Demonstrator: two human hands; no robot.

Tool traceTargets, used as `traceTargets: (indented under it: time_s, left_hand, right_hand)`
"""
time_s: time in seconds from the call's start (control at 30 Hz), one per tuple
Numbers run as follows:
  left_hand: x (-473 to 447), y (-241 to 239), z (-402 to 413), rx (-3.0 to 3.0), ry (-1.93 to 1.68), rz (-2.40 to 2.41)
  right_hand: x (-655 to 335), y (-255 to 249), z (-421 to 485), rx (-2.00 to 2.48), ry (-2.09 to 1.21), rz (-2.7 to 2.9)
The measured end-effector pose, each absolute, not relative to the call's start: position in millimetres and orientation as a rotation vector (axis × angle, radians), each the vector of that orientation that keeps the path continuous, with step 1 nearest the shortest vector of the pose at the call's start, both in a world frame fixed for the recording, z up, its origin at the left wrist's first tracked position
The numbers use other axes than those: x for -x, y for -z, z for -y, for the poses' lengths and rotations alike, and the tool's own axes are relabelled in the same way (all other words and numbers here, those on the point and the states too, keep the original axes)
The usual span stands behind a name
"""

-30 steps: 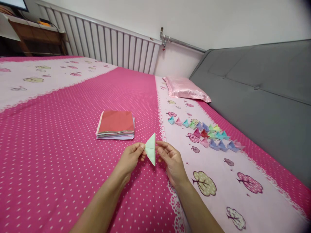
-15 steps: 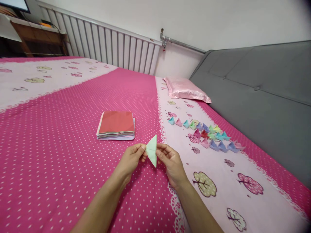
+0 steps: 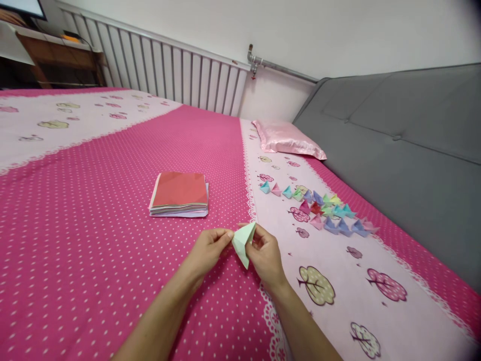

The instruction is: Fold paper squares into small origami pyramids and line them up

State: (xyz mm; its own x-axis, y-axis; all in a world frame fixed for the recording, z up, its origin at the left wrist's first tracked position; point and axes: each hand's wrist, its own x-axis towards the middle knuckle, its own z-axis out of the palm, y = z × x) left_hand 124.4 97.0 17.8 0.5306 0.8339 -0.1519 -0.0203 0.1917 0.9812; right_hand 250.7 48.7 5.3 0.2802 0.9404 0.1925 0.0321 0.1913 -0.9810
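A pale green folded paper boat (image 3: 242,241) is held above the bed between my two hands. My left hand (image 3: 211,249) pinches its left corner between thumb and fingers. On the other side, my right hand (image 3: 265,254) has its thumb in the opening of the fold and its fingers behind the paper, partly hidden. Beyond my left hand lies a stack of square coloured paper (image 3: 180,190) with a red sheet on top. To the right, several small folded paper boats (image 3: 331,225) in blue, pink, green, red and yellow stand in rows.
The bedspread (image 3: 93,240) is pink with white dots and pale printed bands. A pink satin pillow (image 3: 287,138) lies by the grey padded headboard (image 3: 394,120). A white radiator (image 3: 161,60) and a pipe (image 3: 285,68) line the wall. A desk (image 3: 60,50) with a monitor stands at far left.
The green paper has turned and opened from a flat triangle into a hollow shape. My right thumb has moved into its opening, and both hands have shifted slightly right.
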Motion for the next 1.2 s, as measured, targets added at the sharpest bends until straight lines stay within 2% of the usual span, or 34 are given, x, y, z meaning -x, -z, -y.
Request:
traceTargets:
  time_s: [0.23, 0.5, 1.2]
  left_hand:
    - [-124.0, -16.4, -96.8, -1.35, -0.632, -0.743]
    - [-128.4, -25.4, -89.5, -1.399, -0.627, -0.538]
    - [-131.5, -18.8, -89.2, -1.518, -0.795, -0.63]
  right_hand:
    - [-249.2, -3.9, -47.7, 1.273, -0.826, 1.095]
    - [-251.4, -7.9, -47.2, 1.236, -0.483, 1.194]
    - [-252.4, -6.2, -44.4, 1.287, -0.428, 1.182]
